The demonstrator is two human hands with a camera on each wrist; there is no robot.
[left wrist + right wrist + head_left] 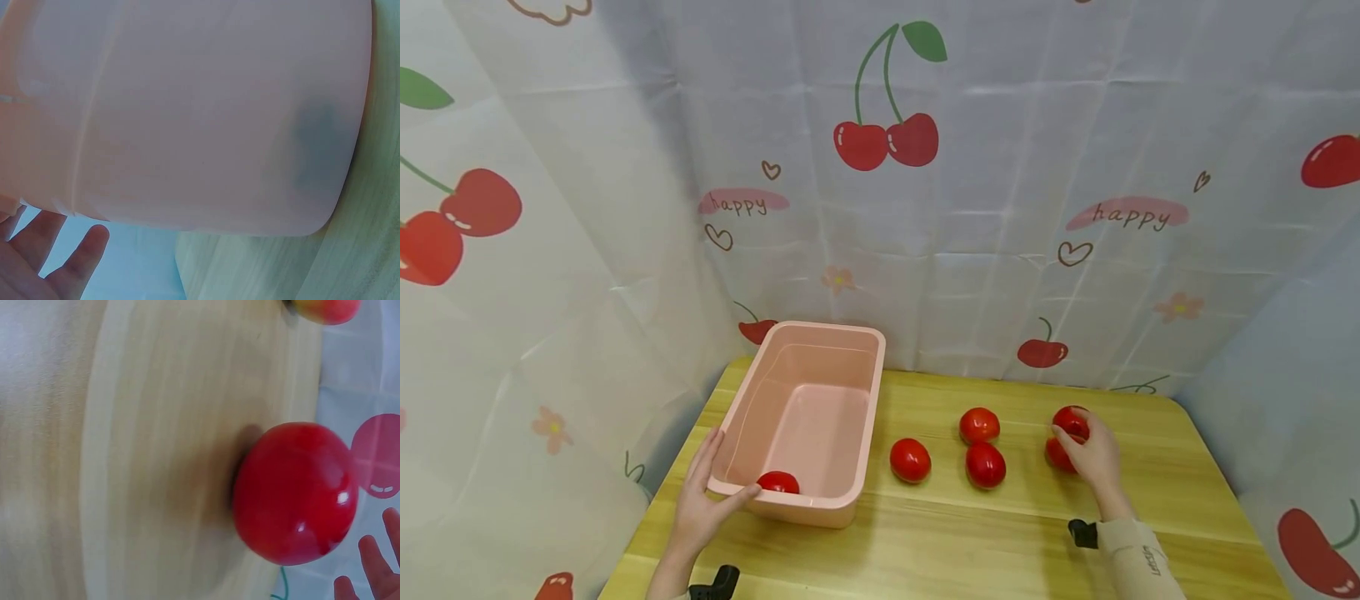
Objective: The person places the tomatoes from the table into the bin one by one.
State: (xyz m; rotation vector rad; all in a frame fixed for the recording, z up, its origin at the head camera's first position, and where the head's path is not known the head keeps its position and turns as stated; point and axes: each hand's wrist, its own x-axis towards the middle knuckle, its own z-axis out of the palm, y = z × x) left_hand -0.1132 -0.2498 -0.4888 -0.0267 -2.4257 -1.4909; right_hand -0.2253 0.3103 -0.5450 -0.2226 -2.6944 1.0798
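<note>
A pink plastic bin (870,433) stands on the left of the wooden table. My left hand (696,500) rests at its near-left corner, thumb along the near rim and fingers straight along the left side. Inside, a red tomato (778,482) is partly hidden by the near wall. At the right, my right hand (1097,454) is at the far tomato (1067,419), thumb and fingertips on either side of it. A near tomato (1060,455) lies below that hand, partly covered. In the right wrist view, the spread fingers (375,565) are apart from the large red tomato (295,494).
Between the bin and my right hand lie a single tomato (910,460) and a pair, one tomato (979,426) behind another tomato (985,465). A cherry-printed curtain (970,275) hangs behind and beside the wooden table (955,542).
</note>
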